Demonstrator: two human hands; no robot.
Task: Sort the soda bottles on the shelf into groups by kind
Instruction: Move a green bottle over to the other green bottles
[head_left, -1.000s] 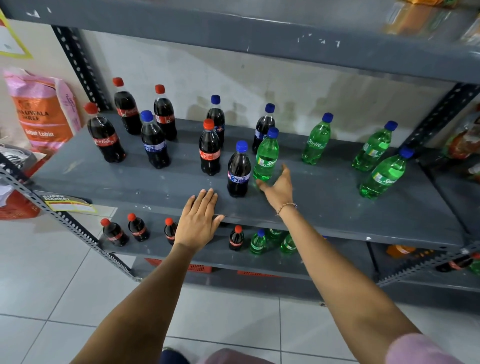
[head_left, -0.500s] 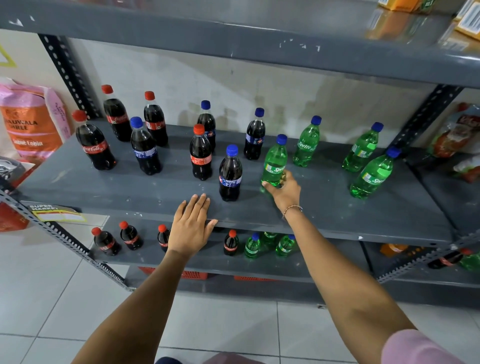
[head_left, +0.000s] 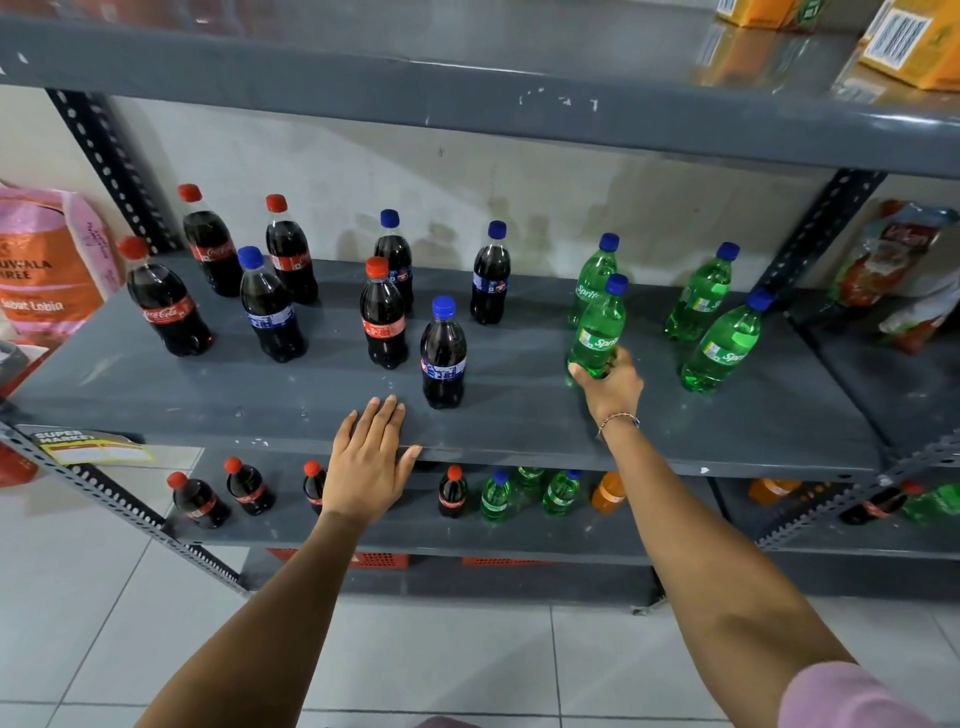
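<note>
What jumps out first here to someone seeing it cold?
The right hand closes its grip low on a green plastic Sprite bottle with a blue cap, right of centre on the grey metal middle shelf, beside three more green bottles. To the left, dark cola bottles with red and blue caps stand mixed. The left hand lies flat on the shelf's front edge.

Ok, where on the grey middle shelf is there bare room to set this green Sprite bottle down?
Bare shelf lies between the held green Sprite bottle in the right hand and the front-right green Sprite bottle, also along the front right edge. The left, with dark cola bottles, is crowded.
</note>
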